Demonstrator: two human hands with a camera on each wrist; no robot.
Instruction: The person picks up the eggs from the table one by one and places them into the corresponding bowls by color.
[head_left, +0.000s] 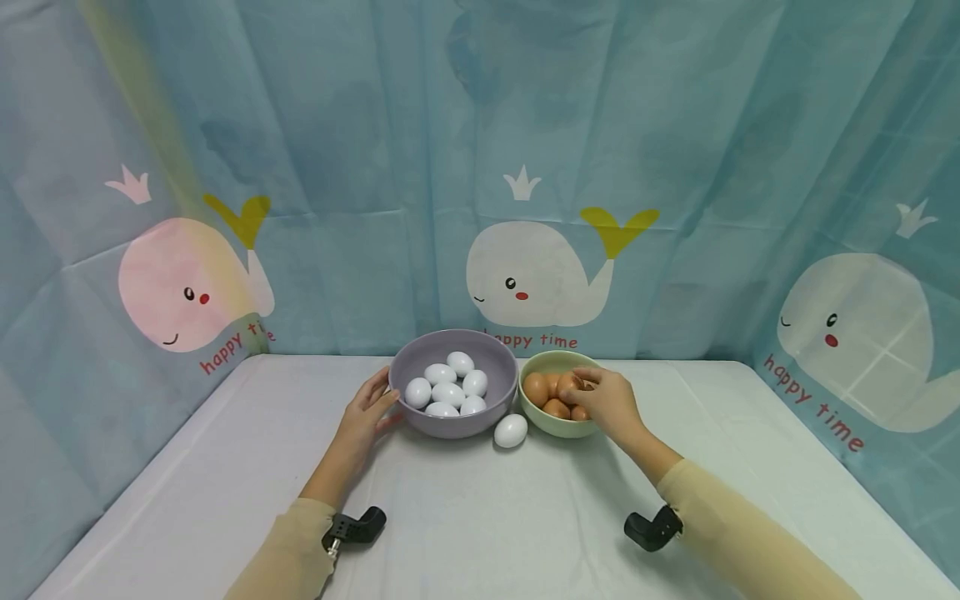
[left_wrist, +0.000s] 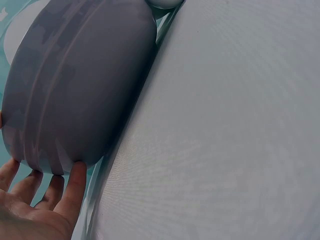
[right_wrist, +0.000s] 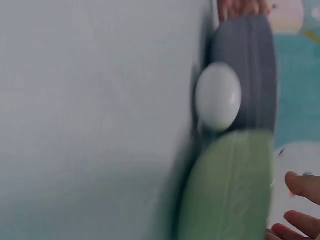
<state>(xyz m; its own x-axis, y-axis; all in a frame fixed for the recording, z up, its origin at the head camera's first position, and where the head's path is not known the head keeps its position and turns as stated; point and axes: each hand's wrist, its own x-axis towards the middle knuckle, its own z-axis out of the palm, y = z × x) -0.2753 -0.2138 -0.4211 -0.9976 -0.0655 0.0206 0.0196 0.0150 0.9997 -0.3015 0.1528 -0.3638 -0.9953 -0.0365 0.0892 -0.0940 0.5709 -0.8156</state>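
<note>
My left hand (head_left: 366, 414) holds the left side of a purple bowl (head_left: 453, 427), thumb at the rim and fingertips against the outer wall. In the left wrist view, the fingers touch the bowl's outside. Several white eggs (head_left: 447, 394) lie inside it. To the right stands a smaller green bowl (head_left: 555, 425) with several brown eggs (head_left: 536, 388). Above that bowl, my right hand (head_left: 611, 406) reaches in from the right, its fingertips by the topmost brown egg (head_left: 570, 384). The right wrist view shows those fingers spread apart, with no egg between them.
One white egg (head_left: 511, 431) lies on the white tablecloth (head_left: 480, 517) in front of the two bowls, where they nearly meet. A blue curtain (head_left: 420, 275) printed with whales hangs right behind the bowls.
</note>
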